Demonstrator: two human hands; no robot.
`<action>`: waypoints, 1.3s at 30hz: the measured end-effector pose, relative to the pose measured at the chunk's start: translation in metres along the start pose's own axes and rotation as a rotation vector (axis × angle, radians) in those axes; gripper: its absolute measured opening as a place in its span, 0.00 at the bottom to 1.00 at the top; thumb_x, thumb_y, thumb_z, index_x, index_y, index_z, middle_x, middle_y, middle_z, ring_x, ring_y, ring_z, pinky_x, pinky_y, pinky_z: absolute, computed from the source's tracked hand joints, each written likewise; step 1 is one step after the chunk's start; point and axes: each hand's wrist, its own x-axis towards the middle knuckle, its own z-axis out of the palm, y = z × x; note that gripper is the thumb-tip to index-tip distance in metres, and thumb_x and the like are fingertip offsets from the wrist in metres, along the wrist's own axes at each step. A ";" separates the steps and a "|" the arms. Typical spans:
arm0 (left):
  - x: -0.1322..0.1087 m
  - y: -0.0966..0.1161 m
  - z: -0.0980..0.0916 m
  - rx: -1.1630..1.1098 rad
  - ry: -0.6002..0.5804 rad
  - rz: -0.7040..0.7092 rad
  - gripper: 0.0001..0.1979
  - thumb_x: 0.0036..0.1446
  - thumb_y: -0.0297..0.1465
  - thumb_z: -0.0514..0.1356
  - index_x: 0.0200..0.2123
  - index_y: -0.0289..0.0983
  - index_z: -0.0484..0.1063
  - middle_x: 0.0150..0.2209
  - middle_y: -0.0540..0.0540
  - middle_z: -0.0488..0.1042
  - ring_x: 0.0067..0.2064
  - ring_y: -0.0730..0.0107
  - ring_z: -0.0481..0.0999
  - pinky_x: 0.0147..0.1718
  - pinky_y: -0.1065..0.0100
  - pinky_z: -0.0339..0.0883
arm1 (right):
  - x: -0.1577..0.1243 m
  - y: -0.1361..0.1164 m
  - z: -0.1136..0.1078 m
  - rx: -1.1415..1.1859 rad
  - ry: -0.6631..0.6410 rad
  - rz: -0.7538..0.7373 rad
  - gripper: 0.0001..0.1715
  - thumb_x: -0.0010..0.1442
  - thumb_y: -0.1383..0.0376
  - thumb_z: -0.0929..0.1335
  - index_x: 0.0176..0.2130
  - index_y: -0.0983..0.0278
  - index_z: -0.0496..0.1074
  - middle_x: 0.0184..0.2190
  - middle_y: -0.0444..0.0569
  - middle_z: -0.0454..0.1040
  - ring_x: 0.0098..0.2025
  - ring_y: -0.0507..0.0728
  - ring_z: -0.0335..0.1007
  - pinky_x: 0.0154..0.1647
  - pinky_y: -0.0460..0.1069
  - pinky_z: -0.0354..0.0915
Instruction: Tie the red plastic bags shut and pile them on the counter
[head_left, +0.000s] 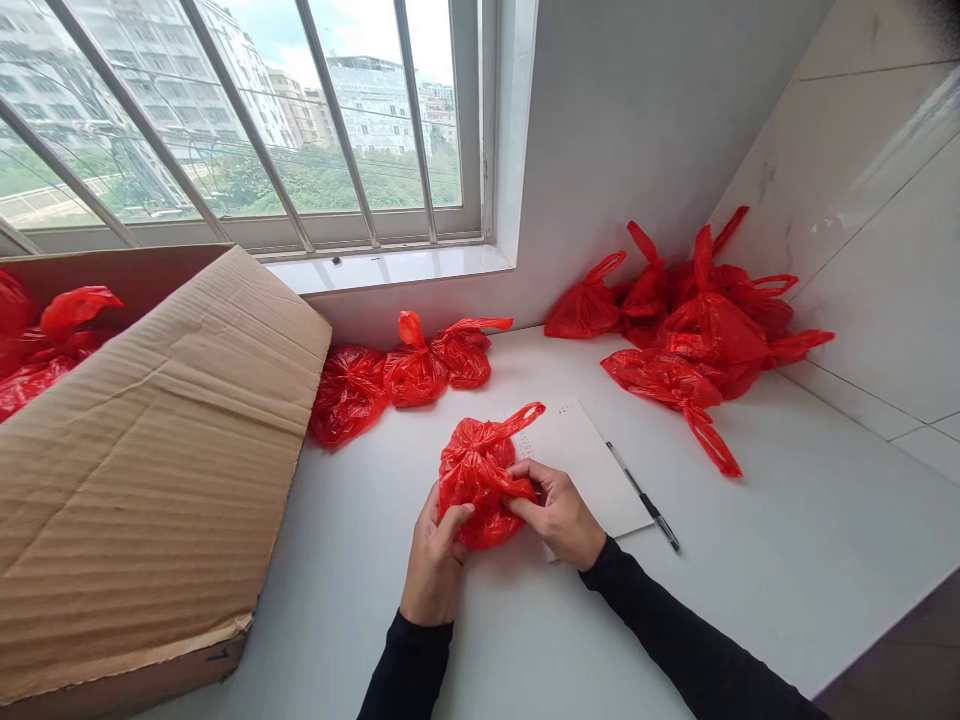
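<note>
A small knotted red plastic bag [480, 475] sits on the white counter in front of me, one handle loop sticking up to the right. My left hand [435, 560] grips its left side with curled fingers. My right hand [559, 515] pinches the bag's right side near the knot. Both arms wear black sleeves. Under the bag lies a white sheet of paper [592, 470] with faint writing, and a black pen [645, 497] rests just right of it.
A large open cardboard box [150, 460] fills the left, with red bags [45, 340] inside. Three tied red bags [409, 375] lie by the wall below the barred window [247, 120]. A pile of several red bags [697, 320] occupies the far right corner against the tiled wall.
</note>
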 end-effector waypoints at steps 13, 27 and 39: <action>0.004 -0.004 -0.005 0.075 0.006 0.075 0.28 0.49 0.33 0.71 0.53 0.37 0.70 0.51 0.41 0.78 0.52 0.55 0.77 0.54 0.59 0.68 | -0.003 -0.005 -0.001 -0.044 0.009 -0.067 0.06 0.56 0.64 0.70 0.33 0.62 0.67 0.33 0.43 0.66 0.34 0.54 0.62 0.38 0.48 0.61; 0.005 -0.007 -0.011 0.059 0.158 0.212 0.27 0.47 0.28 0.69 0.52 0.43 0.72 0.47 0.48 0.80 0.49 0.61 0.78 0.53 0.63 0.68 | -0.007 -0.005 0.000 -0.108 -0.034 -0.172 0.22 0.68 0.49 0.60 0.42 0.61 0.73 0.49 0.52 0.69 0.54 0.61 0.66 0.58 0.54 0.61; -0.005 -0.010 -0.002 0.243 -0.019 0.218 0.23 0.48 0.23 0.62 0.50 0.39 0.75 0.46 0.44 0.80 0.48 0.57 0.78 0.52 0.60 0.70 | -0.001 -0.008 -0.004 0.026 0.057 -0.014 0.21 0.59 0.51 0.71 0.45 0.63 0.71 0.37 0.48 0.77 0.38 0.59 0.74 0.42 0.53 0.70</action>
